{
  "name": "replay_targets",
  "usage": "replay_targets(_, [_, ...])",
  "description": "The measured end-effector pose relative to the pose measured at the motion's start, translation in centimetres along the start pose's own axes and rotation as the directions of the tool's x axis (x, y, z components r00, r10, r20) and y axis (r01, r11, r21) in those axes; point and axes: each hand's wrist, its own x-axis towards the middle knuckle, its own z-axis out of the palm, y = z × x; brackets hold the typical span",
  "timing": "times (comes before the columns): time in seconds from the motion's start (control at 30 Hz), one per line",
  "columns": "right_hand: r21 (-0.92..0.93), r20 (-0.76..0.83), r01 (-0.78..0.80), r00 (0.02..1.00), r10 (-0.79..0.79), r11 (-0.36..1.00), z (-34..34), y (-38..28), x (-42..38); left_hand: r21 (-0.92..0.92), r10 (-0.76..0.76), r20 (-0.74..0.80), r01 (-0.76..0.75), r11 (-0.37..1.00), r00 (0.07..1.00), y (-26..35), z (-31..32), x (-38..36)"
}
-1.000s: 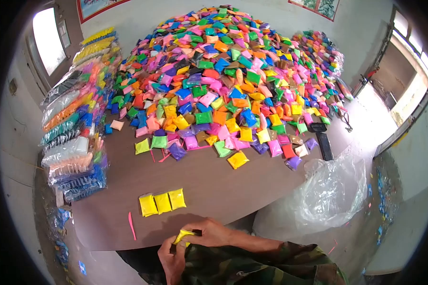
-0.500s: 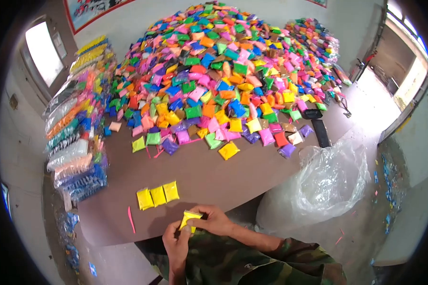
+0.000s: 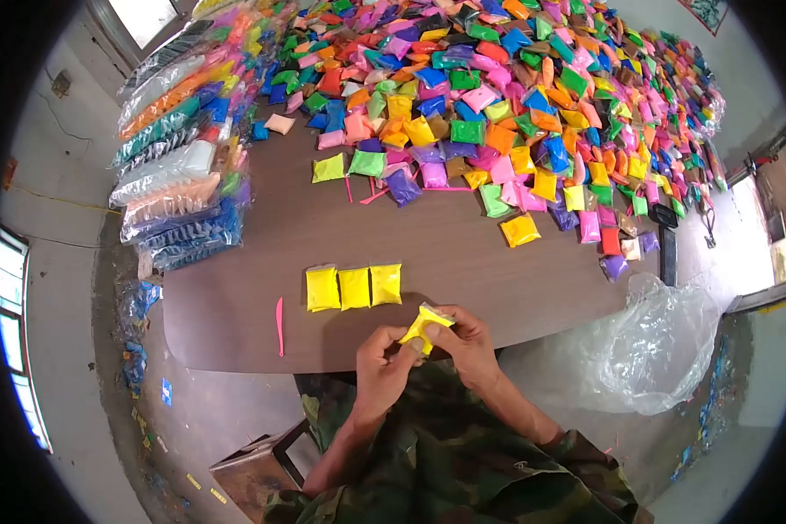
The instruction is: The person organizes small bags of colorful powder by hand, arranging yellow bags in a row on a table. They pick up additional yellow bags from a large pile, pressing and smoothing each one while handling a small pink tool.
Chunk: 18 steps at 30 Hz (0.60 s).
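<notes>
A small yellow packet (image 3: 425,327) in clear wrapping is gripped between both my hands, just above the table's front edge. My left hand (image 3: 384,365) pinches its lower left side, thumb on top. On the upper right side, my right hand (image 3: 468,342) holds it with thumb and fingers. Beyond my hands, a row of three yellow packets (image 3: 355,288) lies side by side on the brown table (image 3: 236,323). Left of the row is a thin pink plastic stick (image 3: 280,327).
A large heap of colourful packets (image 3: 498,96) covers the table's far side. Stacked bagged packets (image 3: 179,175) line the left end. One yellow-orange packet (image 3: 520,230) lies before the heap. A big clear plastic bag (image 3: 655,349) stands off the right edge, and a box (image 3: 258,467) sits below.
The camera view has tilted down and turned, so the table sits higher and my hands appear further right. Both hands keep hold of the yellow packet.
</notes>
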Motion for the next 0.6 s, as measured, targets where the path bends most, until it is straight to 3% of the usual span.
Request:
replay_targets(0.07, [0.07, -0.076, -0.017, 0.997, 0.022, 0.997, -0.1, -0.3, 0.0, -0.025, -0.02, 0.018, 0.021, 0.999, 1.0, 0.3, 0.7, 0.7])
replay_targets(0.17, [0.02, -0.102, 0.002, 0.995, 0.0, 1.0, -1.3, -0.7, 0.1, 0.028, -0.084, 0.12, 0.081, 0.996, 0.989, 1.1, 1.0, 1.6])
replay_targets(0.27, [-0.184, -0.125, 0.024, 0.991, -0.047, 0.983, -1.6, -1.6, -0.3, 0.041, -0.095, 0.17, 0.089, 0.995, 0.981, 0.7, 1.0, 1.8])
replay_targets(0.37, [-0.242, -0.094, 0.089, 0.989, -0.115, 0.966, -1.8, -1.4, -0.1, 0.139, -0.043, 0.193, 0.016, 0.99, 0.98, 2.4, 1.4, 2.8])
replay_targets(0.5, [-0.087, -0.071, 0.032, 0.997, -0.039, 0.996, -1.0, -2.4, -0.3, 0.21, -0.058, 0.178, 0.02, 0.977, 0.982, 2.6, 1.3, 3.8])
replay_targets(0.6, [-0.058, -0.109, 0.022, 0.994, -0.028, 0.998, -1.0, -1.8, -0.3, 0.153, -0.027, 0.176, 0.0, 0.988, 0.984, 1.9, 1.4, 4.4])
